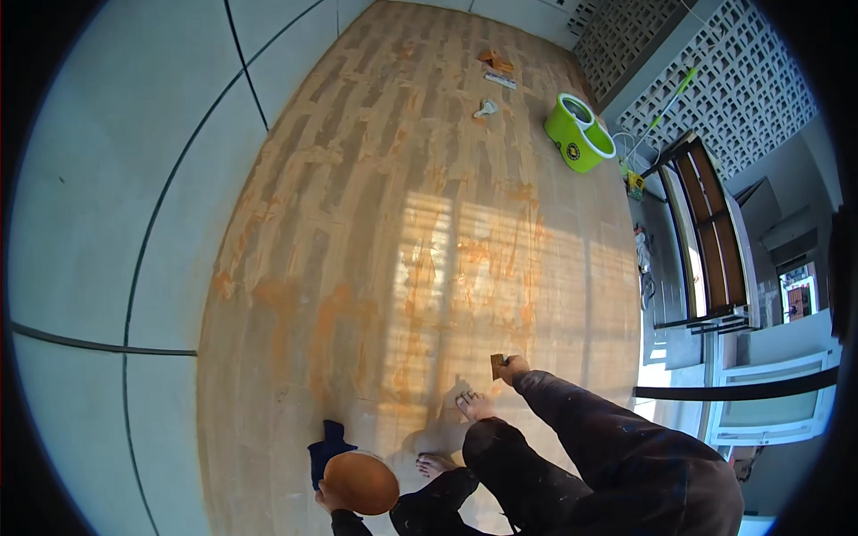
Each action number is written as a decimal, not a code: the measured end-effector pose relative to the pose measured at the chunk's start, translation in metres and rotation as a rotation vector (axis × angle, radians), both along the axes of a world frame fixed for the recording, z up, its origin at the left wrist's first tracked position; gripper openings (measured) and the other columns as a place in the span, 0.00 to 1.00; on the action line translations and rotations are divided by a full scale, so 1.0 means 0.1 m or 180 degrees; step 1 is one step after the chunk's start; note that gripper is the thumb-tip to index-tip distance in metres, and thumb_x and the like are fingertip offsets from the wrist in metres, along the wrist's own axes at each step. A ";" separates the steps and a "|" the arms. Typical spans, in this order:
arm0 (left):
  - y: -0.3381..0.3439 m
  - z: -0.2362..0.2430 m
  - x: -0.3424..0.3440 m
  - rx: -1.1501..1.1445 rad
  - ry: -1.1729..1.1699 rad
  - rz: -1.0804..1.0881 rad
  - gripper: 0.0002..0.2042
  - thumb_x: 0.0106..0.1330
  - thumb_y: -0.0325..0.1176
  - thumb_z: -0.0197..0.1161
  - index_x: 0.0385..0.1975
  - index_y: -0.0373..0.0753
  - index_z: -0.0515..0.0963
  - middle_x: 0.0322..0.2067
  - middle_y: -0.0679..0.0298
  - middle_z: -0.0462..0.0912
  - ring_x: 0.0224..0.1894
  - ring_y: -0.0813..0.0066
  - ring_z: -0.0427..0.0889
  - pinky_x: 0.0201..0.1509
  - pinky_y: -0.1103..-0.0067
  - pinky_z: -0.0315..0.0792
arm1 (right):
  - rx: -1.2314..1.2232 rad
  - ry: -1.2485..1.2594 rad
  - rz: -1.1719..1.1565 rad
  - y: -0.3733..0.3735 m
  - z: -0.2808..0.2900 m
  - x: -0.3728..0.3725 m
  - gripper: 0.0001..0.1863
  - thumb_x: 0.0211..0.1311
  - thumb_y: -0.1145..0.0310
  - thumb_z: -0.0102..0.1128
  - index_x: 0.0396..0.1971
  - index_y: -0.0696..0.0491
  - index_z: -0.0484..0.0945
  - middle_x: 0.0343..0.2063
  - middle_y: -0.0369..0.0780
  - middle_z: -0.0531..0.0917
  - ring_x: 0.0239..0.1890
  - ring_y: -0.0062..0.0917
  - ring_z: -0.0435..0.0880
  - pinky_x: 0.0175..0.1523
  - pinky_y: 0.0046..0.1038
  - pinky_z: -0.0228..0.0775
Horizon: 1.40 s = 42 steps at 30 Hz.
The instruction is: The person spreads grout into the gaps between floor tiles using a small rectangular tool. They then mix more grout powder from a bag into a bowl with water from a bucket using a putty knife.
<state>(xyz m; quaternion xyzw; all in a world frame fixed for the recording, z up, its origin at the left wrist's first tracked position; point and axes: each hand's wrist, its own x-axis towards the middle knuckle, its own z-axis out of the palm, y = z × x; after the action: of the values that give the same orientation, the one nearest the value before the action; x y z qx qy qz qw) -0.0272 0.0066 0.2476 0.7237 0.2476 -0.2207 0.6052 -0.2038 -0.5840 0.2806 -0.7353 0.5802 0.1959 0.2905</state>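
Note:
Low at the left of the head view, my left hand [329, 496] grips the side of a round container [362, 482] showing a smooth orange-brown surface. A dark navy cloth [329, 436] lies behind it, against that hand's side; whether the hand holds it too is unclear. Right of centre, my right hand [513, 370] holds a small flat yellowish-brown piece [497, 365], perhaps a scraper, out over the wooden floor [340, 223]. The boards carry orange smears, with sunlight across the middle. My bare feet [474, 406] show between the hands.
A green mop bucket [579, 147] stands at the back right near a green-handled mop [675, 94]. Small items [496, 62] lie farther back. A white wall [107, 223] borders the left; a dark-framed piece [710, 232] with brown panels, white lattice [724, 85] and a white-framed door [778, 402] line the right.

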 end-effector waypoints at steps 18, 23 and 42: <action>-3.03 5.54 -1.19 -0.0328 0.0162 -0.5976 0.22 0.62 0.45 0.66 0.19 0.29 0.78 0.15 0.48 0.76 0.17 0.58 0.79 0.24 0.65 0.67 | 0.4779 -0.3820 -0.3696 1.60 3.85 -1.52 0.24 0.73 0.63 0.54 0.64 0.53 0.67 0.63 0.44 0.73 0.64 0.38 0.72 0.70 0.50 0.59; -3.93 5.89 -1.66 -0.0443 -0.0142 -0.6332 0.24 0.61 0.47 0.67 0.16 0.30 0.75 0.16 0.47 0.76 0.20 0.47 0.76 0.27 0.62 0.67 | 0.4664 -0.5361 -0.4329 1.15 4.25 -1.88 0.26 0.73 0.63 0.52 0.68 0.54 0.62 0.62 0.42 0.74 0.63 0.34 0.75 0.69 0.43 0.63; -6.34 5.63 -1.54 0.1030 -0.0603 -0.3534 0.20 0.73 0.48 0.58 0.38 0.33 0.82 0.27 0.70 0.78 0.31 0.80 0.73 0.38 0.79 0.71 | 0.2151 -0.6380 -0.4380 -3.26 5.44 -4.61 0.31 0.69 0.56 0.58 0.67 0.54 0.65 0.64 0.43 0.72 0.67 0.38 0.69 0.73 0.45 0.55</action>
<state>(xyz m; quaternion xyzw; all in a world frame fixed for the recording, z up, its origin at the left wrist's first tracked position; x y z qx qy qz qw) -0.1813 -0.6272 0.8110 0.8448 -0.1933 -0.3984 0.3003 -0.6651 -0.9097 0.8242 0.0036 0.2886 -0.4996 0.8167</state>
